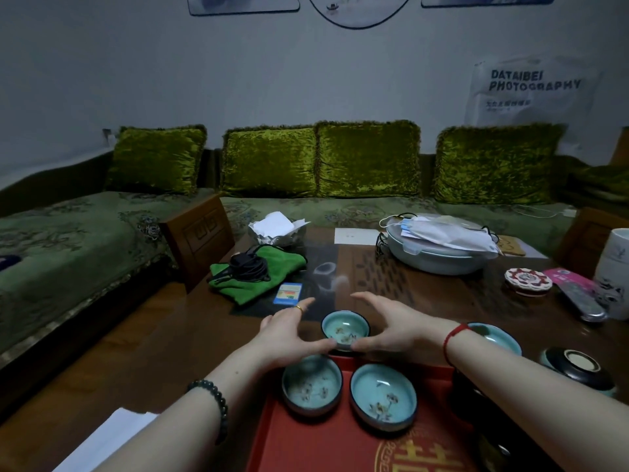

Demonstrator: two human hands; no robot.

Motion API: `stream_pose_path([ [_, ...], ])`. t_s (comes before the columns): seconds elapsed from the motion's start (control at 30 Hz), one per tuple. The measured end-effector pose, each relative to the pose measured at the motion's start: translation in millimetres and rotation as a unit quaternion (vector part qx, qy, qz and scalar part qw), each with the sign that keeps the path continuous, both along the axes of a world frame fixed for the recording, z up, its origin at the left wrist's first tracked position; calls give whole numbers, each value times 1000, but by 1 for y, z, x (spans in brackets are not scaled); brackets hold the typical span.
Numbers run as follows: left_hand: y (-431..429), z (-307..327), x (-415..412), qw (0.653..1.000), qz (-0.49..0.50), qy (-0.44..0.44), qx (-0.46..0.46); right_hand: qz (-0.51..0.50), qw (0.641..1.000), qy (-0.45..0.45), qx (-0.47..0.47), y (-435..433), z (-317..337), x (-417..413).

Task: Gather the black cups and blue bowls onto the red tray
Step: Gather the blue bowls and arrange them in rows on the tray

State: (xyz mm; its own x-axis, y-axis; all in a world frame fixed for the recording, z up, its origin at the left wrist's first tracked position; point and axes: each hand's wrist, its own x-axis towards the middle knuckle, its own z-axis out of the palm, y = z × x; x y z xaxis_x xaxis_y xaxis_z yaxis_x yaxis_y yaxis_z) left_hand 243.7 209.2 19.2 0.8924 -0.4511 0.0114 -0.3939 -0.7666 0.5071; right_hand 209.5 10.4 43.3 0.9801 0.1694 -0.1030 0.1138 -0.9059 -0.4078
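Note:
A red tray (340, 447) lies on the wooden table in front of me and holds two blue bowls, one on the left (311, 386) and one on the right (383, 395). A third blue bowl (345, 330) stands at the tray's far edge. My left hand (289, 332) and right hand (391, 325) flank it, both thumbs at its near side and the fingers spread apart beyond it. Behind my right wrist, off the tray, is another blue bowl (497, 337). Further right a black cup (578, 367) lies upside down. Dark shapes (466, 396) under my right forearm are unclear.
A green cloth with a black cable (252, 270) and a small blue box (287, 294) lie at the left. At the back stand a foil dish (277, 229) and a pale lidded container (439, 247). A round tin (527, 281), a remote (582, 303) and a white mug (616, 274) sit at the right.

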Motion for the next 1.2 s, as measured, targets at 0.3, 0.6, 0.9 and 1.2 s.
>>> stream_pose_path([
  [0.3, -9, -25, 32, 994, -15, 92, -55, 28, 998, 19, 53, -4, -29, 33],
  [0.6, -8, -14, 27, 987, -31, 79, -140, 13, 996, -51, 79, -3, -19, 28],
  [0.9, 14, 33, -23, 980, -80, 9, -183, 0, 977, -112, 183, 13, 21, -32],
  [1.2, 41, 39, -93, 978, -86, -42, -186, -14, 961, -142, 237, 39, 27, -107],
])
